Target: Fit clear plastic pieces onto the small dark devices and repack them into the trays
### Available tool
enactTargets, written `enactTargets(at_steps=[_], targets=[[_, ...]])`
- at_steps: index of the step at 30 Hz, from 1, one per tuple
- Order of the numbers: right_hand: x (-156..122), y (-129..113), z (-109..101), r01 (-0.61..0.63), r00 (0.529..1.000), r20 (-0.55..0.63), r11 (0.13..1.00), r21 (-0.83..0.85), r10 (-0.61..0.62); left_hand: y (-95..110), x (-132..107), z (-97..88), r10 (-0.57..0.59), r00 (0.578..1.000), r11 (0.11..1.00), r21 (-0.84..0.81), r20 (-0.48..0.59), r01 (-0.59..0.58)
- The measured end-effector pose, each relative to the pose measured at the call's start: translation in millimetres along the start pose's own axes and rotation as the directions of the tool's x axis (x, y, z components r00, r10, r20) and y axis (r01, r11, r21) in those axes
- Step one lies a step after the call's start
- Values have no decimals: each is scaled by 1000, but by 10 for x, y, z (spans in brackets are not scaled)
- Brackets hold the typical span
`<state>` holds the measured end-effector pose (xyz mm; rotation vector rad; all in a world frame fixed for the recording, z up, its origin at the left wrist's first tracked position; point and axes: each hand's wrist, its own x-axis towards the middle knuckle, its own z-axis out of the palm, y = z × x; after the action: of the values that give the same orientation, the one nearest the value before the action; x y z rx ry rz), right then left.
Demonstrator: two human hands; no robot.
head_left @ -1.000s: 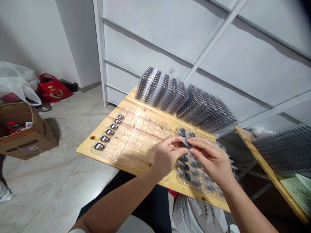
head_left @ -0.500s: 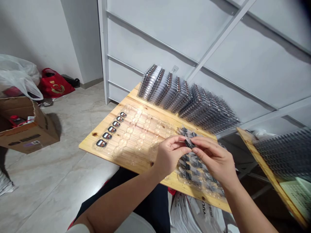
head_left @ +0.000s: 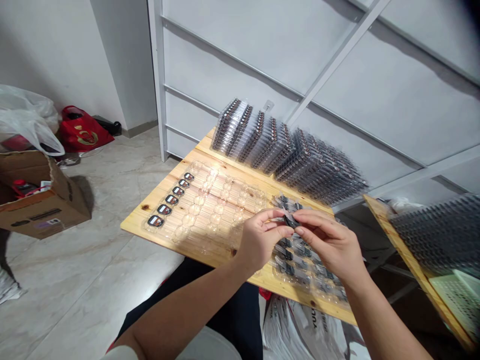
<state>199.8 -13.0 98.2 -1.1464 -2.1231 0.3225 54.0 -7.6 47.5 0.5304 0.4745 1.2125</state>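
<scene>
My left hand (head_left: 258, 239) and my right hand (head_left: 326, 244) meet over a wooden board (head_left: 210, 251), pinching a small dark plastic-cased part (head_left: 290, 221) between their fingertips. Beneath my hands lies a clear blister tray (head_left: 300, 262) filled with similar dark parts. To the left sits another clear blister tray (head_left: 213, 202), with several dark parts with red-and-white labels (head_left: 171, 199) in a single row along its left side. Its other pockets look bare. Stacked filled trays (head_left: 288, 150) stand upright along the board's far edge.
A white metal shelf panel (head_left: 262, 55) rises behind the board. On the floor at left are a cardboard box (head_left: 37, 212), a plastic bag (head_left: 26, 120) and a red bag (head_left: 80, 131). A second wooden board (head_left: 412, 255) holds more trays at right. A white printed bag (head_left: 296, 330) lies below.
The dark part stays pinched between my fingertips, and my hands have shifted only slightly. The whole view has moved a little as my head turned.
</scene>
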Motion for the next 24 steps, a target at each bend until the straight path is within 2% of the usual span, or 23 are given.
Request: enactTargets(at_steps=[6, 14, 24], targets=[[0, 6, -18, -43, 999, 25, 998, 36, 42, -23, 6, 1, -11, 1000, 1000, -14, -4, 11], [68, -53, -56, 22, 997, 69, 999, -24, -20, 8, 6, 23, 6, 1000, 1000, -18, 3, -6], [82, -35, -7, -14, 999, 41, 1000, 14, 14, 26, 19, 34, 56, 997, 998, -6, -57, -57]])
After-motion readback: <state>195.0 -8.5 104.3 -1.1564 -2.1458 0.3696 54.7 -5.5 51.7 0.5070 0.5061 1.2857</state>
